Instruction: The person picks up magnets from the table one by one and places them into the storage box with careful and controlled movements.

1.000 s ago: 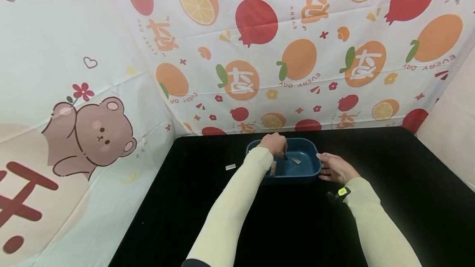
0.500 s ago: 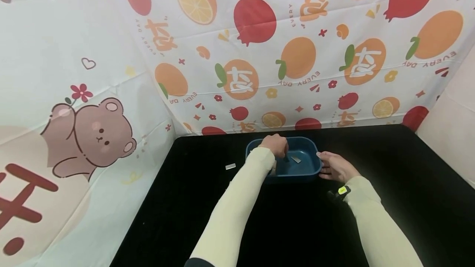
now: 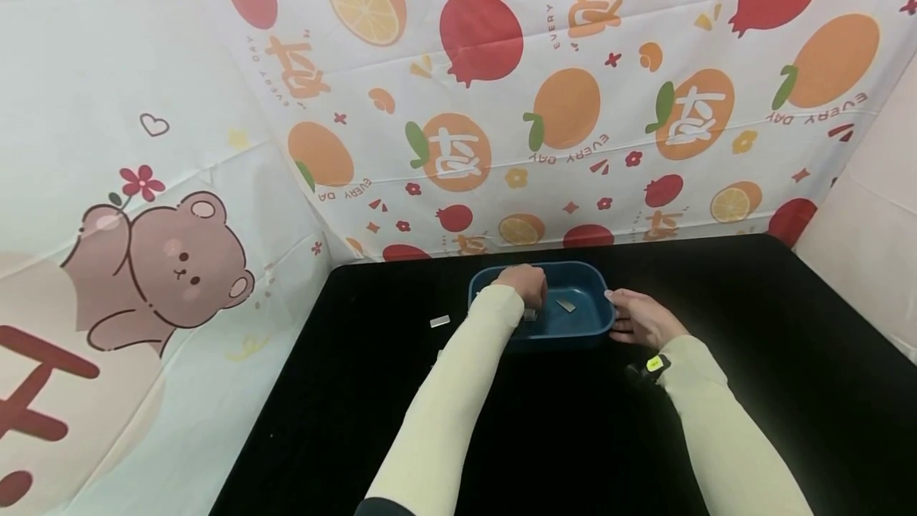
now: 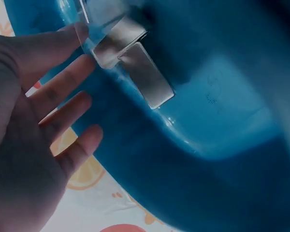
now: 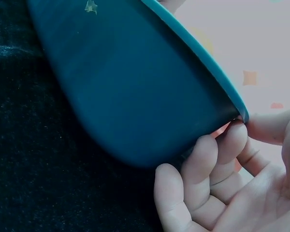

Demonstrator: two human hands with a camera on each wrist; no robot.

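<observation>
A blue plastic basin [image 3: 602, 277] stands near the back of the black table. My left hand [image 3: 528, 283] reaches into its left side. In the left wrist view the fingers of that hand [image 4: 43, 96] are nearly straight and spread, with thumb and index fingertips beside a silvery rectangular piece [image 4: 121, 41]. Against that piece lies another silvery rectangular piece [image 4: 147, 75]; a blurred, clear-looking part beyond cannot be made out. One more small flat piece [image 3: 566, 306] lies on the basin floor. My right hand [image 5: 208, 179] grips the basin's right end, thumb at the rim, fingertips against the outer wall.
A small pale rectangular piece [image 3: 440, 322] lies on the table [image 3: 559, 428] left of the basin. Another pale piece [image 3: 440, 355] shows partly beside the left sleeve. A fruit-printed cloth [image 3: 566, 110] hangs behind the table's back edge.
The left hand has shifted slightly inside the basin, and a small piece now shows beside its fingers. The dark shape under them is no longer visible. The right hand keeps its grip.
</observation>
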